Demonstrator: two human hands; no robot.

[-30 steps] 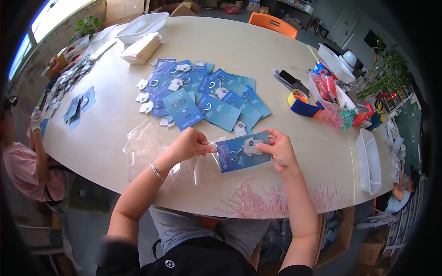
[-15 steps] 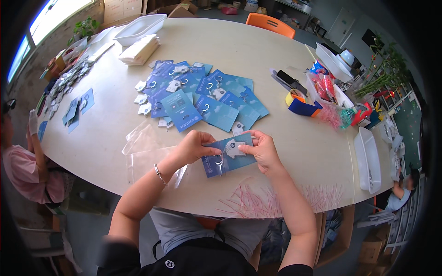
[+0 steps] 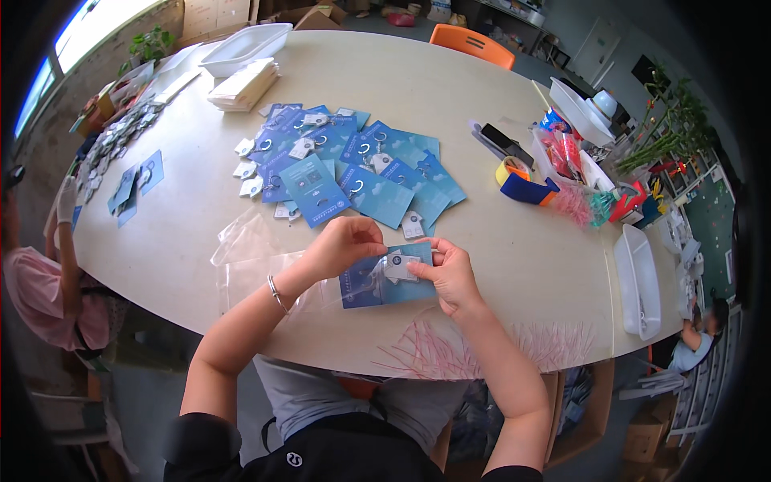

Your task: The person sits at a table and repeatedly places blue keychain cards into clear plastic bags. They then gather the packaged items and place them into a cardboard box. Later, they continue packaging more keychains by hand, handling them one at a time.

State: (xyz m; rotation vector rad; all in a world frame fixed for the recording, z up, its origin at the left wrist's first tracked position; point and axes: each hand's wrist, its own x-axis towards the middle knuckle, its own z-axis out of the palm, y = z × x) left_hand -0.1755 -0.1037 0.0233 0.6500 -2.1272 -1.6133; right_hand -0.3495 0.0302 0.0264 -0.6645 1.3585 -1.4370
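My right hand point(image 3: 451, 275) grips the right end of a blue printed card point(image 3: 363, 287), its thumb pressing a white house-shaped keychain tag point(image 3: 398, 267) flat against the card. Just above the card's top edge my left hand point(image 3: 347, 243) is closed, thumb and fingertips together. Whatever lies between those fingertips is too small to make out. Clear plastic bags point(image 3: 255, 281) lie on the table left of the card, partly under my left forearm. Beyond my hands is a heap of similar blue cards point(image 3: 315, 190) with white tags and metal rings.
Pink twist ties point(image 3: 430, 349) are spread along the near table edge. At right are a tape dispenser point(image 3: 526, 183), a phone point(image 3: 507, 143) and a white tray point(image 3: 638, 281). Far left hold stacked white sheets point(image 3: 245, 85) and many grey tags point(image 3: 120, 132). A person point(image 3: 52, 289) sits at left.
My left hand has let go of the card's left part and risen above its top edge. The card has shifted slightly left in my right hand.
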